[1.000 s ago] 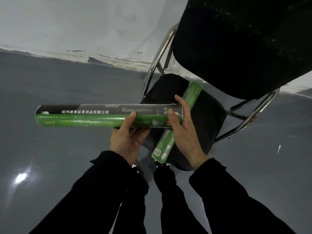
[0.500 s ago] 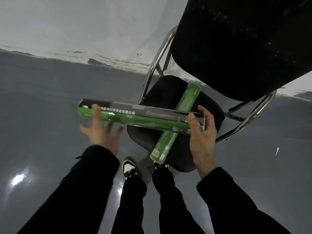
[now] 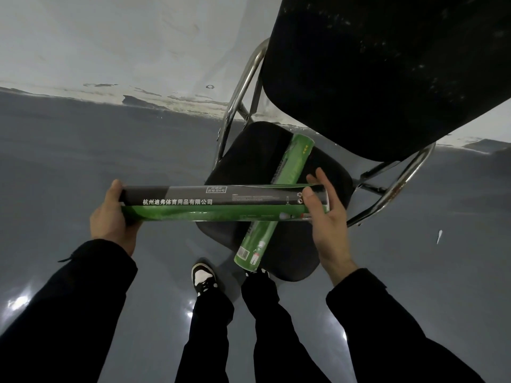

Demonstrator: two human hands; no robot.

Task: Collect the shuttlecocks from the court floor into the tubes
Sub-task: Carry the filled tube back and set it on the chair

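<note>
Above the black chair [image 3: 279, 150], whose seat carries a second green tube [image 3: 282, 189], the held tube [image 3: 221, 203] lies level. The left hand [image 3: 116, 217] grips one end; the right hand [image 3: 326, 214] cups the other, fingers [image 3: 318, 175] spread. Best keep it level and open an end. A white speck lies on the floor [image 3: 83, 150], perhaps a shuttlecock [image 3: 439, 236].

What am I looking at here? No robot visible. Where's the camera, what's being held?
No machine: a person wears one wide-angle camera on the head, looking down at their own arms, legs and shoes. The left hand grips one end of a green and black shuttlecock tube, held level. The right hand steadies the other end, thumb on the tube, fingers spread behind it. A second green tube lies slanted on the seat of a black chair with a metal frame. A small white object lies on the grey floor; too small to identify.
</note>
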